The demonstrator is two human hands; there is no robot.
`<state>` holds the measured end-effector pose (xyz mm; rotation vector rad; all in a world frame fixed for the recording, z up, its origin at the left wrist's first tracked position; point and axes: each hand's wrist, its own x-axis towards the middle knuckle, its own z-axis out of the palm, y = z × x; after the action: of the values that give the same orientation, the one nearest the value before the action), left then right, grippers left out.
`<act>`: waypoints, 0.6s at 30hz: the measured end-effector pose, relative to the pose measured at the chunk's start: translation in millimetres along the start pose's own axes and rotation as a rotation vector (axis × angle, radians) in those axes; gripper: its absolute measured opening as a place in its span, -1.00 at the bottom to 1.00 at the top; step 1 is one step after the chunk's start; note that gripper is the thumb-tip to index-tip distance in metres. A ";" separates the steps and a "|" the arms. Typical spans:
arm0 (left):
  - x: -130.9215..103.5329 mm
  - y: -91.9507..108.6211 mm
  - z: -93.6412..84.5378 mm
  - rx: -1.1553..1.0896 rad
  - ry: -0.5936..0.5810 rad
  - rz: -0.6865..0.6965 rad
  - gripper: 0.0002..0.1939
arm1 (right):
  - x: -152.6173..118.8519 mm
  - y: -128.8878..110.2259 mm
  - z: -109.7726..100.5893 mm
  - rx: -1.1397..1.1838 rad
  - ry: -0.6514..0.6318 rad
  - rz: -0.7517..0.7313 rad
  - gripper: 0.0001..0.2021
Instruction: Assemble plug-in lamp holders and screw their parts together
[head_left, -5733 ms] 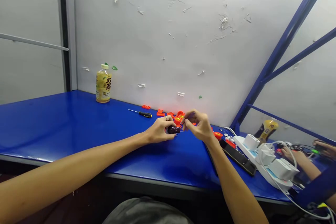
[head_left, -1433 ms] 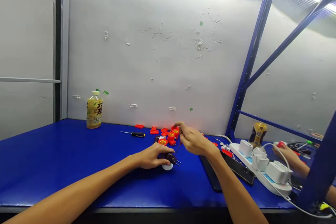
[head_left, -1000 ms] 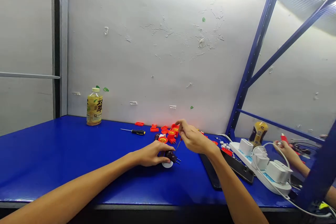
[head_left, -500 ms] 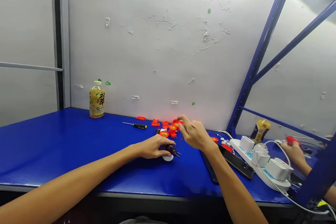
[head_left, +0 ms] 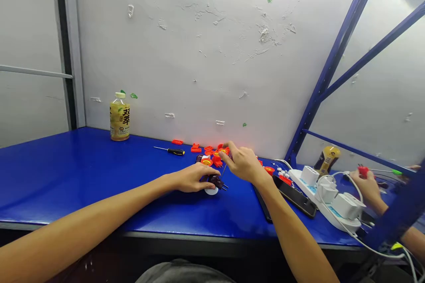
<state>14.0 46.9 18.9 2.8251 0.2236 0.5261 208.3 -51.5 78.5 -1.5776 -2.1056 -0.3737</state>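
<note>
My left hand [head_left: 191, 177] is closed round a dark brown device with a two-pin plug [head_left: 217, 181], its pins pointing right. Under it shows a white round part [head_left: 211, 191], low over the blue table. To the right, my right hand [head_left: 244, 161] pinches a screwdriver [head_left: 224, 169]; its thin shaft slants down towards the plug device. The fingers hide most of the handle, and I cannot tell whether the tip touches a screw. Just behind both hands lie several red plastic parts [head_left: 217, 160], some with yellow rings and plug pins.
A second screwdriver [head_left: 174, 151] lies behind my left hand, and a drink bottle [head_left: 120, 117] stands at the back left. Phones [head_left: 295, 197] and a white power strip [head_left: 343, 219] with cables are on the right. Beyond the blue frame, another person's hand [head_left: 367, 188] holds a red part.
The view has tilted slightly, so things sit higher in it. My hands keep nearly the same pose on the device and screwdriver. The other person's hand has shifted a little.
</note>
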 end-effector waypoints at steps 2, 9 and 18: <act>-0.3 -1.2 1.2 -0.005 0.008 0.006 -0.64 | 0.6 1.2 1.0 -0.089 -0.019 0.026 -0.73; -0.3 -2.8 4.9 -0.003 0.020 0.015 -0.62 | -1.1 7.9 -3.2 0.260 -0.057 -0.038 -0.71; 2.9 10.6 1.8 -0.076 -0.070 -0.269 -0.70 | 5.5 18.0 11.5 0.180 -0.151 0.000 -0.72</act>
<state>18.4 37.0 21.2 2.6753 0.5475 0.3672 221.8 -36.0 70.4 -1.5423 -2.1828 -0.0636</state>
